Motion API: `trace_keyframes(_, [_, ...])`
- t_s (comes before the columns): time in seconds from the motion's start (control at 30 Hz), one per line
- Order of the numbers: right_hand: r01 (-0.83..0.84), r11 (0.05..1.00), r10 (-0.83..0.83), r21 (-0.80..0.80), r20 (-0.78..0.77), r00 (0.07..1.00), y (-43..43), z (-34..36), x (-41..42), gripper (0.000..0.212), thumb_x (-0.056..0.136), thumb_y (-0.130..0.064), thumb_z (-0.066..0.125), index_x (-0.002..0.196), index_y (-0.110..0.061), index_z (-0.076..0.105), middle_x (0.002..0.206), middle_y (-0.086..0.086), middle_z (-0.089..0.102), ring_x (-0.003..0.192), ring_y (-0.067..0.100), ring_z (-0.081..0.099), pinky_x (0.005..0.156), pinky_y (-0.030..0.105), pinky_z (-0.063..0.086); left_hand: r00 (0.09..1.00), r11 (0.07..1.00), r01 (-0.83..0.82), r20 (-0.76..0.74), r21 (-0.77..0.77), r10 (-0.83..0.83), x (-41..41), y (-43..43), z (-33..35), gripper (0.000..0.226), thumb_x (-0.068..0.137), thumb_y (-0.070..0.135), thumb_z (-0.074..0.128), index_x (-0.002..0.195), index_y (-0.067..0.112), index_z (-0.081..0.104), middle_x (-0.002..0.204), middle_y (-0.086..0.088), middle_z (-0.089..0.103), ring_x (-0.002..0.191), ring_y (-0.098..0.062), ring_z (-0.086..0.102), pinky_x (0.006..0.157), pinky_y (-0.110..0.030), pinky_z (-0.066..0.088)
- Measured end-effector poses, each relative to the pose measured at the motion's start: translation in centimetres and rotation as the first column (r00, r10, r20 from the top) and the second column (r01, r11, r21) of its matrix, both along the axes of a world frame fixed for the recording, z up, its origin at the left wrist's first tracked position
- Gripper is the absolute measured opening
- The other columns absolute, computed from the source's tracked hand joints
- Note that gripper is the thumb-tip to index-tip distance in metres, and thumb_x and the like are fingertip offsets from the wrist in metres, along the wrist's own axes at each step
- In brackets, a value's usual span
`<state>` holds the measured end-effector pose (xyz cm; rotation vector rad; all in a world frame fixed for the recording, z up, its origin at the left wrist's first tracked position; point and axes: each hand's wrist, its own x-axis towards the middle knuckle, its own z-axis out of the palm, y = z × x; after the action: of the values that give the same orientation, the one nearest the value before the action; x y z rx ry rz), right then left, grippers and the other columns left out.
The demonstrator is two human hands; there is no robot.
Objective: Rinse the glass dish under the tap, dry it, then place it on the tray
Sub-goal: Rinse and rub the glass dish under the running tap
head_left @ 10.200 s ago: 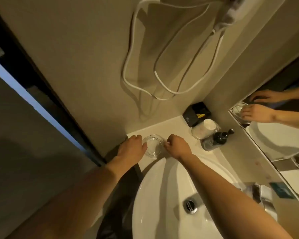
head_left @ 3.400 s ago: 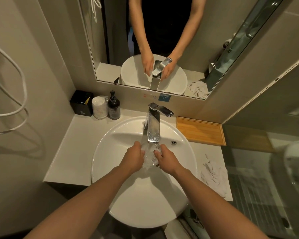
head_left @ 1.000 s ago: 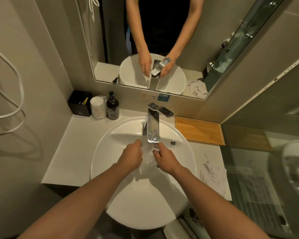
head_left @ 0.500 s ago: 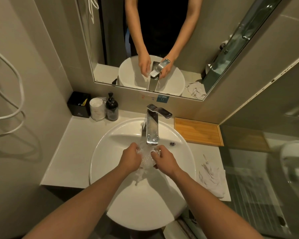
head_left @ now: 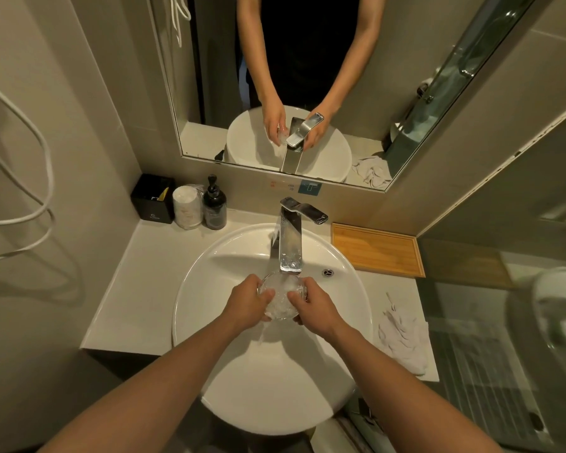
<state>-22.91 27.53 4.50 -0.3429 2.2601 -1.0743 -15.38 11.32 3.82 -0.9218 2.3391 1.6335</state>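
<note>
A small round glass dish [head_left: 281, 295] is held over the white basin [head_left: 223, 273], right under the spout of the chrome tap [head_left: 291, 237]. Water runs from the tap into the dish and spills off its lower edge. My left hand [head_left: 247, 304] grips the dish's left rim and my right hand [head_left: 311, 308] grips its right rim, thumbs over the edge. A wooden tray [head_left: 378, 248] lies flat on the counter to the right of the tap. A crumpled white cloth [head_left: 402, 338] lies on the counter right of the basin.
At the back left of the counter stand a black box [head_left: 152, 197], a wrapped stack of cups [head_left: 187, 206] and a dark pump bottle [head_left: 214, 204]. A mirror [head_left: 307, 76] hangs above the tap. A glass shower partition [head_left: 504, 322] closes off the right side.
The dish has turned more level between my hands and shows its open round face under the water. Both hands stay under the tap, nearly in the same place.
</note>
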Motion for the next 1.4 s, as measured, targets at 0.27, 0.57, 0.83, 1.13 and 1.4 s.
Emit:
trace_keyframes(0.27, [0.005,1.0,-0.005,-0.014,-0.034,0.999,0.0,-0.1,-0.4,0.034,0.1,-0.033,0.058,0.13,-0.017,0.057,0.101,0.006,0.07,0.086,0.021,0.07,0.081,0.044,0.062,0.992,0.977,0.115,-0.023,-0.179,-0.121,-0.6,-0.5,0.5,0.017,0.1,0.021,0.055,0.113,0.009,0.056,0.098,-0.014,0.069,0.078,-0.026,0.067,0.069,-0.037,0.058])
trace_keyframes(0.57, [-0.062,0.998,0.062,0.001,-0.009,0.998,0.5,-0.2,-0.5,0.026,0.104,-0.029,0.053,0.128,-0.02,0.053,0.084,0.004,0.068,0.067,0.017,0.067,0.063,0.032,0.06,0.985,0.979,0.164,-0.041,-0.123,-0.17,-0.4,-0.3,0.3,0.032,0.098,0.021,0.059,0.128,0.013,0.056,0.112,-0.012,0.071,0.092,-0.026,0.068,0.078,-0.038,0.057])
trace_keyframes(0.83, [0.04,0.997,-0.034,-0.07,0.087,0.996,0.9,-1.0,0.1,0.02,0.104,-0.027,0.054,0.121,-0.015,0.053,0.099,0.011,0.071,0.072,0.022,0.073,0.064,0.036,0.061,0.996,0.995,0.093,-0.012,-0.037,-0.094,0.1,0.4,0.4,0.024,0.098,0.017,0.058,0.119,0.008,0.052,0.104,-0.014,0.068,0.081,-0.024,0.067,0.07,-0.036,0.06])
trace_keyframes(1.13, [-0.036,0.999,0.035,-0.029,-0.055,0.998,0.8,-0.4,-0.9,0.031,0.103,-0.03,0.056,0.132,-0.02,0.053,0.094,-0.012,0.062,0.083,0.013,0.064,0.082,0.044,0.061,0.982,0.975,0.187,0.005,-0.118,-0.188,-0.8,-0.7,0.8,0.021,0.098,0.014,0.055,0.118,0.013,0.052,0.104,-0.016,0.069,0.086,-0.032,0.07,0.08,-0.047,0.059])
trace_keyframes(1.4, [-0.086,0.996,0.085,-0.006,-0.115,0.99,1.2,-0.4,-1.0,0.025,0.103,-0.02,0.055,0.127,-0.017,0.058,0.103,-0.006,0.064,0.075,0.003,0.06,0.076,0.028,0.052,0.953,0.946,0.304,0.047,-0.112,-0.3,-0.9,-0.7,1.1,0.032,0.1,0.014,0.049,0.131,0.012,0.043,0.109,-0.019,0.067,0.09,-0.036,0.07,0.079,-0.046,0.061])
